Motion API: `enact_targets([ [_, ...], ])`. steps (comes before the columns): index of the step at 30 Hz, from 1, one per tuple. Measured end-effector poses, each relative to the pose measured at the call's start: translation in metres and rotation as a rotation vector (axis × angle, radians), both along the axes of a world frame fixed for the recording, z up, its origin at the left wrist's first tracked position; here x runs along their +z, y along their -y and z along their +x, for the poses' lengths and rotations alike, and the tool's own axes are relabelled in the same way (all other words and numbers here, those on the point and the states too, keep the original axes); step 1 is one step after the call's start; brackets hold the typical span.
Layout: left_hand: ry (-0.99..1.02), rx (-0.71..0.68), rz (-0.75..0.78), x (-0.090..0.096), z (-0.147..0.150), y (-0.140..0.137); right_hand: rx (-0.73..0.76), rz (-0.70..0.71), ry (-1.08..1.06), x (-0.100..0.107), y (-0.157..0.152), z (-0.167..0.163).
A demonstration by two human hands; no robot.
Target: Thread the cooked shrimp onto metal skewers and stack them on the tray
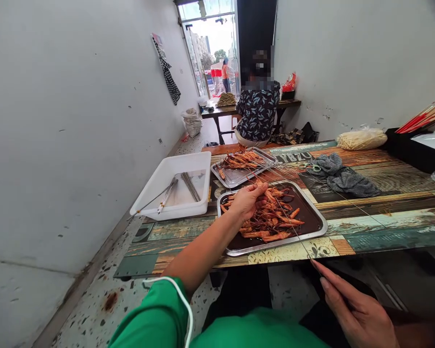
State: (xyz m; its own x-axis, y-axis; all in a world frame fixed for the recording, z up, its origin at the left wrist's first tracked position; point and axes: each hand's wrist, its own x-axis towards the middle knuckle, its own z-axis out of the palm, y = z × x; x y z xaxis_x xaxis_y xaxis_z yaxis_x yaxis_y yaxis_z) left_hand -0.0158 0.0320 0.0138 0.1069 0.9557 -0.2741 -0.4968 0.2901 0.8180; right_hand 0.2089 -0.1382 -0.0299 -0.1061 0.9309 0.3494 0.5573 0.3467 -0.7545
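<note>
My left hand (249,200) reaches over a metal tray (321,223), its thumb and fingers closed on a reddish-brown meat piece (259,181). Long, thin pieces of the same meat (275,220) lie heaped in dark sauce on that tray; their exact kind is unclear. At the table's near edge, my right hand (358,304) pinches a thin metal skewer (297,233) between thumb and forefinger. The skewer slants up and left across the tray toward my left hand. Whether its tip is in the held piece I cannot tell.
Behind stands a second metal tray (232,180) with loaded skewers (244,158). Bare skewers (190,186) lie in a white plastic bin (148,195) at left. Grey cloths (351,181) and a bag of sticks (362,138) are at right. A person (257,113) sits farther back.
</note>
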Motion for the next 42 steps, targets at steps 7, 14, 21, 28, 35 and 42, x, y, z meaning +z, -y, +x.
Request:
enact_targets([
  [7, -0.030, -0.028, 0.065, -0.004, 0.002, 0.001, 0.036, 0.001, 0.015, 0.004, -0.001, -0.002],
  [14, 0.020, -0.068, 0.111, -0.004, 0.004, 0.004, 0.004, -0.007, 0.050, -0.003, 0.000, 0.004],
  [21, 0.014, -0.116, 0.122, -0.002, 0.003, 0.005, -0.014, -0.015, 0.046, -0.003, 0.000, 0.005],
  [28, 0.020, -0.097, 0.098, -0.004, 0.002, 0.004, -0.036, -0.043, 0.047, -0.003, 0.002, 0.006],
  [35, 0.043, -0.136, 0.031, 0.007, 0.004, 0.009, -0.022, -0.103, 0.073, -0.010, 0.005, 0.007],
  [42, 0.066, -0.149, 0.036, 0.007, 0.004, 0.009, -0.017, -0.054, 0.065, -0.004, 0.004, 0.004],
])
